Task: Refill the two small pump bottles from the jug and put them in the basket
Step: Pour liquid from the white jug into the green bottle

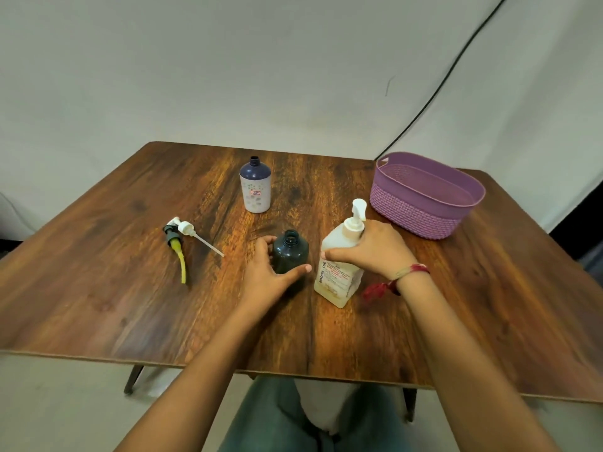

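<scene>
The left grip [264,272] is closed round the dark green bottle [290,252], which stands upright and uncapped near the middle of the counter [130,288]. The thumb lies across the bottle's near side and the fingers curl round its left side, so the bottle sits in the fork of the grip with its open neck clear above.

Just to the right, apart from the green bottle by a narrow gap, stands the jug [336,282], a pale, labelled container with yellowish liquid low inside and its white pump [357,213] in place. The right grip [372,249] is clasped over the jug's shoulder from the right, the thumb pressed on the front face and the fingers wrapped behind the neck below the pump. A red thread band [414,270] circles that wrist.

The second small bottle [255,187], navy above and white with dots below, stands upright and uncapped farther back, well apart from both grips. Two pump heads lie touching on the counter's left: a white one [184,227] and a dark one with a yellow tube [174,239]. The purple basket [414,216] sits at the far right, beyond the jug.
</scene>
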